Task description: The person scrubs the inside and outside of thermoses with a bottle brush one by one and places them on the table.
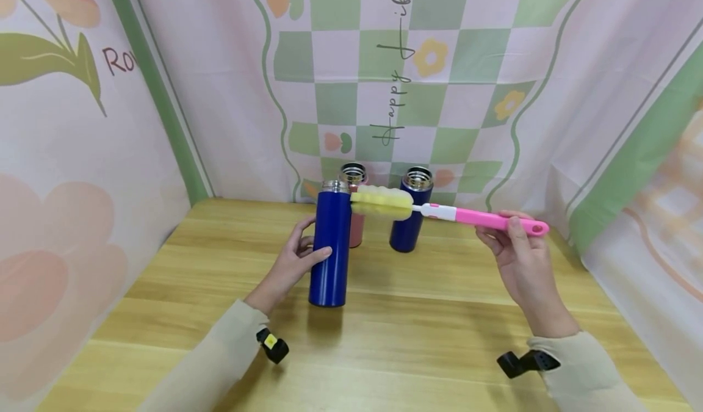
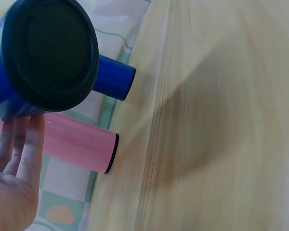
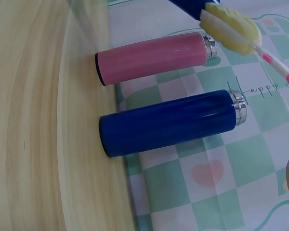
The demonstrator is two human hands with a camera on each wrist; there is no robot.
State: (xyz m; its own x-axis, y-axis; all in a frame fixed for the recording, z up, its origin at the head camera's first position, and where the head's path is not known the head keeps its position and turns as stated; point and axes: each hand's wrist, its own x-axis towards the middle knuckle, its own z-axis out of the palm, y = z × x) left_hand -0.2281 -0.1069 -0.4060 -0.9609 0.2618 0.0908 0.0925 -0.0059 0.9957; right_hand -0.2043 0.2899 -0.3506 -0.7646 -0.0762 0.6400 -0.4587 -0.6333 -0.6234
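My left hand (image 1: 293,262) grips a blue thermos bottle (image 1: 331,253) with a bare silver mouth, held up off the table and almost upright. In the left wrist view the dark base (image 2: 50,55) of this bottle faces the camera. My right hand (image 1: 524,265) holds a bottle brush by its pink handle (image 1: 483,218), thumb on top. The brush lies nearly level, its yellow and white sponge head (image 1: 384,201) pointing left, close beside the upper part of the held bottle. Whether sponge and bottle touch I cannot tell.
Behind the held bottle stands a pink bottle (image 3: 154,57), lidless. To its right is a second blue bottle (image 3: 171,124), also lidless. Both stand at the back of the wooden table (image 1: 417,339), near a patterned cloth (image 1: 379,58) that hangs behind; more cloth hangs at both sides.
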